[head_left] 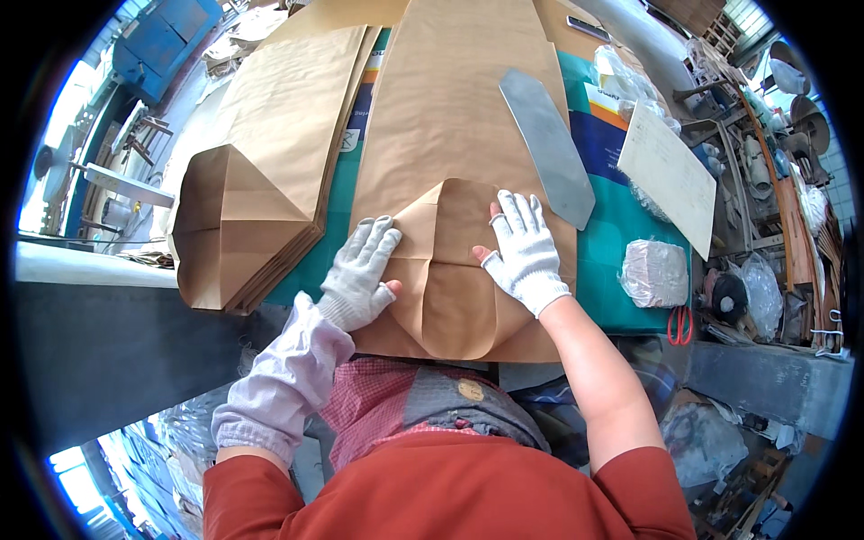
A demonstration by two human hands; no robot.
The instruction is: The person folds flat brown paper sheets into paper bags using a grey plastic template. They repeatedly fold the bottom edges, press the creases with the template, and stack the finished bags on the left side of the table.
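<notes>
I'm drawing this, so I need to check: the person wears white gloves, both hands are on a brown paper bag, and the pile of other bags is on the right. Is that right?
Not quite: the head view shows the pile of other bags on the left, not the right. The left hand and right hand wear white gloves, and both are on a brown paper bag.

Red shirt (450, 490), white gloves (529, 256), lilac oversleeve (277, 382), perhaps a checked apron (362, 396).
</notes>
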